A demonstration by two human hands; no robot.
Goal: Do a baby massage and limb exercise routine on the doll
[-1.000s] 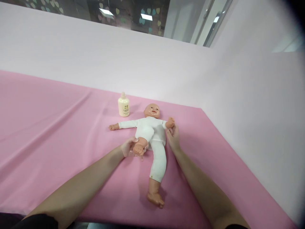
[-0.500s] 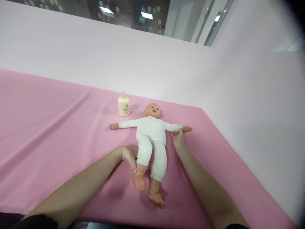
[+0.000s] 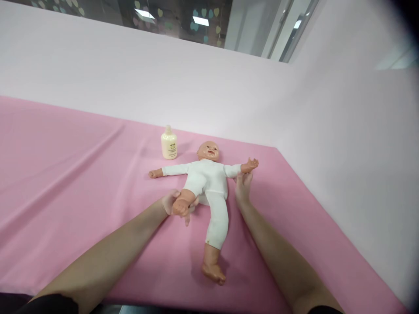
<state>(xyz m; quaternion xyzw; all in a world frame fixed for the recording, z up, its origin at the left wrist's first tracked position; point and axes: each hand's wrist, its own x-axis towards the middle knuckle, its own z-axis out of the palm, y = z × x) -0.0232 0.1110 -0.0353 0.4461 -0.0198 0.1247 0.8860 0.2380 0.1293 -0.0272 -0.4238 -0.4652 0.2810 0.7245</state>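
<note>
On the pink sheet (image 3: 81, 174), near its far edge, a doll (image 3: 207, 183) lies on its back in a white suit, head toward the pale wall (image 3: 163, 87). Left hand (image 3: 173, 204) is clenched around the doll's near foot, with that leg bent up so the knee points toward the belly; the other leg lies straight, its bare foot toward the camera. Right hand (image 3: 242, 186) holds the doll's arm just below the wrist and lifts it a little off the sheet; the opposite arm lies flat, stretched out. As a judgement, the limb bending is under way on one leg and one arm, and the other two limbs lie untouched. A cream bottle (image 3: 169, 145) stands upright beside the head, cap on. Fingers of both hands are mostly hidden behind the limbs, and the bottle's label is too small to read.
</note>
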